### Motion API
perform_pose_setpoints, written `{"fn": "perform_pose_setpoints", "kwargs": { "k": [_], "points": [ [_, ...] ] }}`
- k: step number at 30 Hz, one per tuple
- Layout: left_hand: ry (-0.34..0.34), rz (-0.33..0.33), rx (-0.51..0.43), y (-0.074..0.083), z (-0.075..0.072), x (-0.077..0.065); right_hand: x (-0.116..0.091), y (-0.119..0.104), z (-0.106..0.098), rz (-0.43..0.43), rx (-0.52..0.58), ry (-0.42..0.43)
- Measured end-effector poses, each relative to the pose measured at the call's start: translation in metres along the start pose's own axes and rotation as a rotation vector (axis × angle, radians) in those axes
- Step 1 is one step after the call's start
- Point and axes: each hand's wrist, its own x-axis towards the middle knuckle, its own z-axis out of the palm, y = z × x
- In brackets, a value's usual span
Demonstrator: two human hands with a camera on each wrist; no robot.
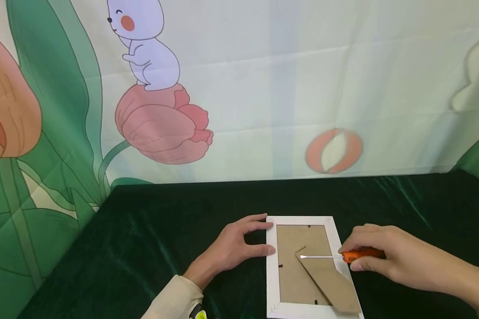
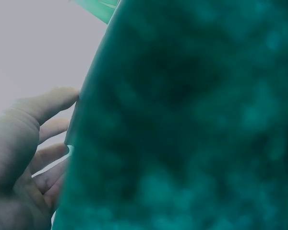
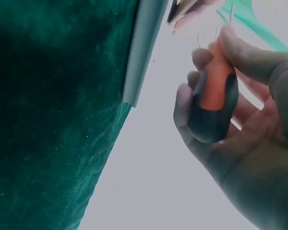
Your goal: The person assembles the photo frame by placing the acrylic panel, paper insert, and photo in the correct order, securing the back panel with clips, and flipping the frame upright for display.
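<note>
A white picture frame (image 1: pixel 273 283) lies back side up in the head view, with a brown backing board (image 1: pixel 291 239) inside it. Attached to the board is a cardboard stand (image 1: pixel 333 283), which slants toward the lower right. My left hand (image 1: pixel 235 248) rests its straight thumb and fingertips on the frame's left border. From the right, my right hand (image 1: pixel 383 252) grips the orange and black handle of a screwdriver (image 1: pixel 359 256). Its thin metal shaft points left over the backing, its tip near the stand's upper end. The screwdriver handle (image 3: pixel 213 91) fills the fingers in the right wrist view.
Dark green velvet cloth (image 1: pixel 151 239) covers the table. Small black tabs (image 1: pixel 316 302) sit along the inner edge of the frame. Behind the table hangs a printed curtain (image 1: pixel 239 88) with flowers and a white animal.
</note>
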Motion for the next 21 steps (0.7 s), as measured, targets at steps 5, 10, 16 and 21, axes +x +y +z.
{"fn": "perform_pose_setpoints", "kwargs": {
  "k": [5, 10, 16, 21],
  "points": [
    [-0.001, -0.008, -0.003, 0.001, 0.001, 0.000, 0.007, -0.002, -0.002, 0.029, -0.070, 0.120],
    [0.003, -0.009, 0.000, 0.001, 0.001, 0.000, 0.013, -0.002, -0.003, 0.085, -0.088, 0.187],
    [0.007, -0.005, -0.002, 0.002, 0.000, 0.000, 0.021, 0.002, -0.006, 0.140, -0.079, 0.222],
    [0.009, -0.005, -0.007, 0.002, 0.000, 0.000, 0.028, 0.005, -0.010, 0.235, -0.042, 0.228]
  ]
}}
